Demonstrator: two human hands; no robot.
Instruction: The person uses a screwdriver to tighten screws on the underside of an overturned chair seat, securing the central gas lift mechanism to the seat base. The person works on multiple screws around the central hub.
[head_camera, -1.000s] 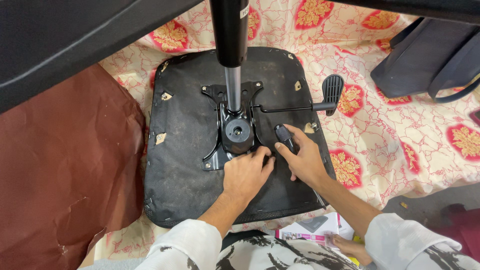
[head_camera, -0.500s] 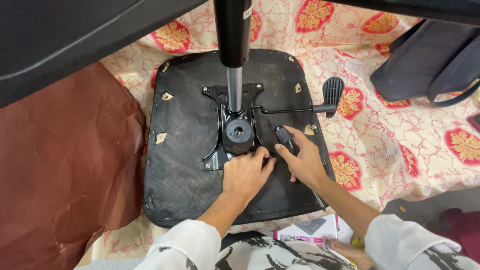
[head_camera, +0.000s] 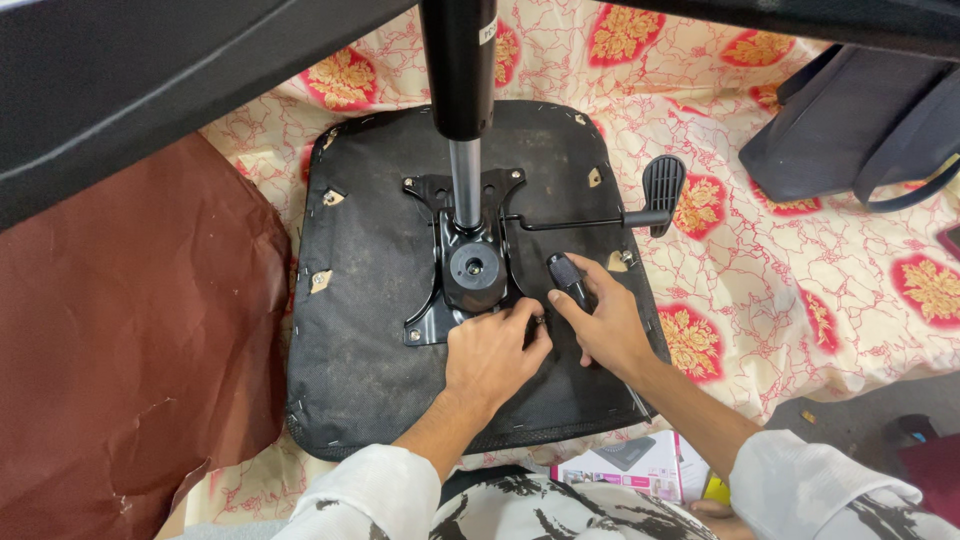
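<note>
**Two hands at the mounting plate of an upturned chair seat**

An upturned black fabric-covered office chair seat (head_camera: 380, 380) is being shown lying on a cream floor cloth printed with red and gold flowers (head_camera: 800, 260). At the seat's middle, a black metal mounting plate (head_camera: 470, 260) is being seen, with a round socket facing up. From the plate, a silver and black gas-lift cylinder (head_camera: 460, 90) is rising toward 12 o'clock, out past the top edge of the view. A thin black lever rod ending in a ribbed black plastic paddle (head_camera: 662, 190) is being carried out from the plate toward 3 o'clock.

The left hand (head_camera: 492, 355) is being rested on the seat at 6 o'clock of the plate, its fingers curled and their tips pressed against the plate's lower right corner; whether a small fastener is being pinched there cannot be told. The right hand (head_camera: 605, 325) is being held just at 3 o'clock of the left hand, nearly touching it. Its fingers are being wrapped around a short black tool handle (head_camera: 566, 278), which is being pointed up toward 11 o'clock, near the plate's right edge.

A dark navy bag with a strap (head_camera: 860, 130) is lying at 2 o'clock of the seat, well apart. A reddish-brown sheet (head_camera: 120, 360) is being spread at 9 o'clock. A pink and white cardboard box (head_camera: 630, 470) is lying at 6 o'clock, between the white sleeves.
</note>
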